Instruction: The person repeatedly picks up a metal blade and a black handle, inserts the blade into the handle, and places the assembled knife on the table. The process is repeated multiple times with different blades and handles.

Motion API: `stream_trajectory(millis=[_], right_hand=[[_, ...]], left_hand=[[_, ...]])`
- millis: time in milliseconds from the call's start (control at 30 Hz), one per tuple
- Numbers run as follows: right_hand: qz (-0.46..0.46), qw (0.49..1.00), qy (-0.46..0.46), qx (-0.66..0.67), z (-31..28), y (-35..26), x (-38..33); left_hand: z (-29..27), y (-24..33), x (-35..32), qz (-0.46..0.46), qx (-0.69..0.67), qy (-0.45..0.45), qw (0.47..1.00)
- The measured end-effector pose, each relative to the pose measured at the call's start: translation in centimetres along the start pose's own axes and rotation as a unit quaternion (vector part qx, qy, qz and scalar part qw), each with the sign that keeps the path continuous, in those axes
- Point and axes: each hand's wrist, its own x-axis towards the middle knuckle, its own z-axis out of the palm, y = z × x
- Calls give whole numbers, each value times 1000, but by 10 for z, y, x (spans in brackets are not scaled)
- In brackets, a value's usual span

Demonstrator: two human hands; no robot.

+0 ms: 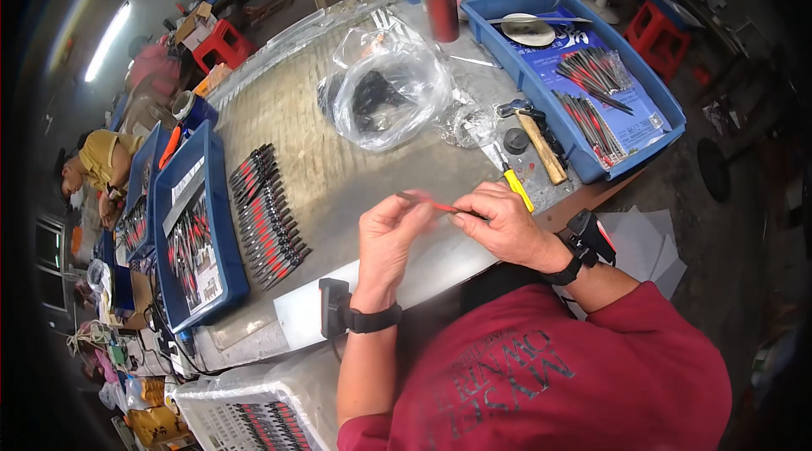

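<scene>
Slender red-and-black piece [443,207] gripped between two hands near the table's front edge

Left hand [387,235]: thumb and fingers closed about the piece's left end; blur hides the exact contact. Right hand [507,227]: thumb and forefinger pinching the dark end, tip poking out beyond. Piece runs roughly level between them, clear of the table [296,62].

Likeliest trouble, in my judgement: a slip. Both grips are small and the piece is thin, so uneven twist or pull could shoot it loose. Pressing the two ends out of line might bend it or mark it.

Second hazard: a yellow-handled tool [518,191] lies just beyond the right hand, a hammer [541,145] farther on. A knuckle swung outward could knock the handle (the blade end points away, at least).

Left of the hands, a neat row of similar pieces [269,218] beside a blue tray [233,227]; a wide sweep of the left forearm could scatter it. Open clear bag [391,100] stands farther back; a dropped part rolling that way seems less likely than one going over the edge.
</scene>
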Motion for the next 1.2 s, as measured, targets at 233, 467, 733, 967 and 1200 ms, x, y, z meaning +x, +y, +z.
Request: stream_trajectory(millis=[233, 467, 733, 967, 1200], right_hand=[[-2, 1000, 5, 4, -1, 1, -3], [23, 998, -46, 31, -10, 0, -3], [22, 991, 108, -80, -87, 33, 14], [197, 934, 140, -263, -202, 101, 34], [271, 889, -95, -355, -221, 140, 18]], left_hand=[[6, -6, 0, -22, -31, 19, 999], [11, -9, 1, 6, -8, 52, 999], [8, 1, -5, 36, 21, 75, 996], [4, -4, -8, 24, 35, 47, 998], [4, -9, -7, 8, 25, 44, 999]])
